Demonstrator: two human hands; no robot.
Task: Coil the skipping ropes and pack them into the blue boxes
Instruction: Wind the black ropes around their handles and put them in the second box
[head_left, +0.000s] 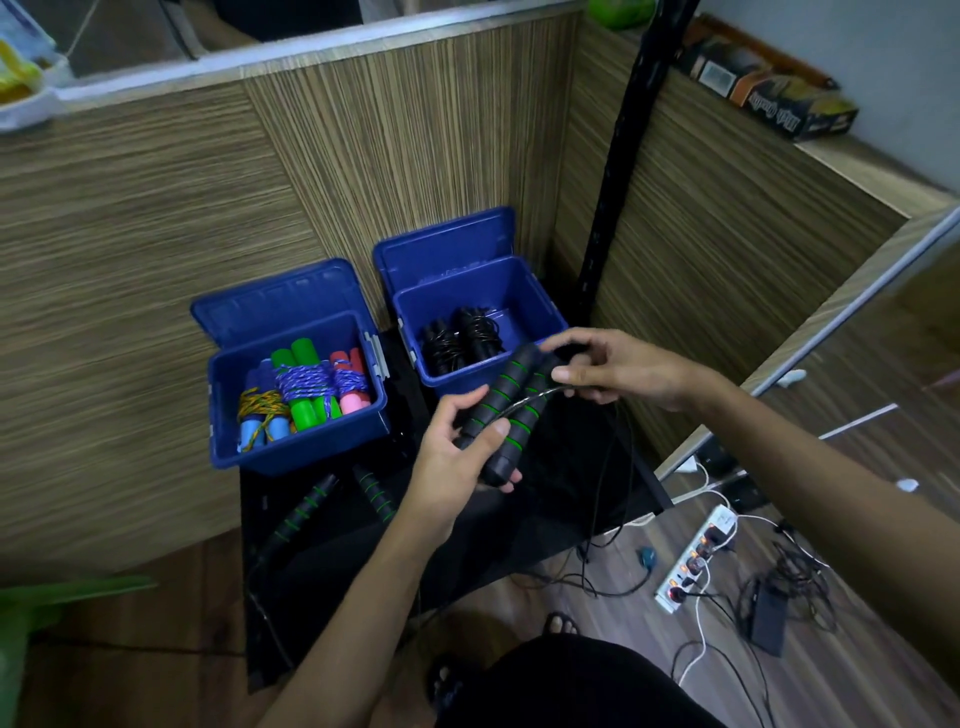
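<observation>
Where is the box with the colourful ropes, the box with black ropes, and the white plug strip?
Colourful-rope box (311, 451), head view: front wall.
Black-rope box (535, 306), head view: right inner wall.
Plug strip (691, 566), head view: its middle.

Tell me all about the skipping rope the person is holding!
The held skipping rope has two black handles that look like soft foam, each ringed with bright green bands. The handles lie side by side, tilted, above a black mat in front of the right blue box. The left hand wraps round their lower ends, and the right hand pinches near their tops. A thin black cord runs from the handles across between the hands, then hangs down in loose loops to the floor, not yet coiled.
</observation>
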